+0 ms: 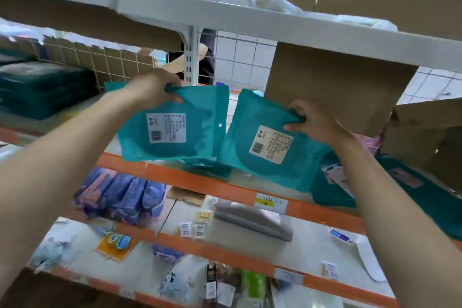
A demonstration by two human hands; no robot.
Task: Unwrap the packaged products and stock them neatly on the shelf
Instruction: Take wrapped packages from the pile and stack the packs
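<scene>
- Holding two teal pouches up in front of the middle shelf (165,175), one per hand, both hanging over its orange front edge and not lying on it yet.
- Pinching the top corner of the left pouch (172,130) with the left hand (155,87), thumb on the front and fingers curled behind, scrunching the film right at the grip.
- Clamping the upper right edge of the right pouch (272,145) with the right hand (315,120), fingers curled over the edge and thumb underneath, letting it hang at a tilt.
- Guessing both are super light, since each is dangling fine from a single corner pinch.
- Reading them as soft, floppy film bags with something flat and roundish inside, so probably not fragile.
- Expecting the plastic to be slick, meaning stacked ones are likely sliding off each other.
- Thinking a corner pinch is fine for carrying, but supporting flat from underneath is looking better for laying down neatly, white label up.
- Noticing more teal pouches (412,190) lying on the same shelf off to the right, under a cardboard box (332,92).
</scene>
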